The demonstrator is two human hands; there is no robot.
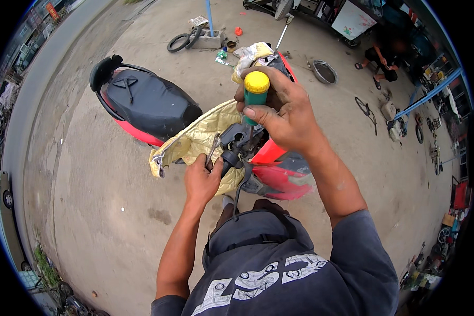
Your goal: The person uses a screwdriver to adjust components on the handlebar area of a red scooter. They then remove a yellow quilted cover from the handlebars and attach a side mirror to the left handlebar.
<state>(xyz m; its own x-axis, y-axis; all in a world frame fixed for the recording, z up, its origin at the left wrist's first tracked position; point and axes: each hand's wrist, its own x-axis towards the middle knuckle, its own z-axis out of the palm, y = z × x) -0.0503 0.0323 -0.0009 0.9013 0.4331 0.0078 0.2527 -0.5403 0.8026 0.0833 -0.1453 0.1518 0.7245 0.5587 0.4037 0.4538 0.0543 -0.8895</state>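
A red scooter with a black seat (pixel 147 95) stands in front of me, with a yellow quilted cover (pixel 195 138) draped about its handlebar (pixel 239 141). My right hand (pixel 288 108) is closed around a screwdriver (pixel 256 99) with a green handle and yellow end cap. The shaft points down at the handlebar's middle; its tip cannot be made out. Beside the black rubber grip (pixel 228 161), my left hand (pixel 201 178) is closed, thumb and forefinger pinching the end of a metal brake lever (pixel 214 146). A red body panel (pixel 268 151) shows below my right wrist.
Tyres (pixel 180 42) lie by a concrete block (pixel 208 40) holding a blue post. A round dark basin (pixel 324 72) sits beyond the scooter. Another person (pixel 383 60) sits at the far right near scattered bike parts (pixel 397 124). A road runs along the left.
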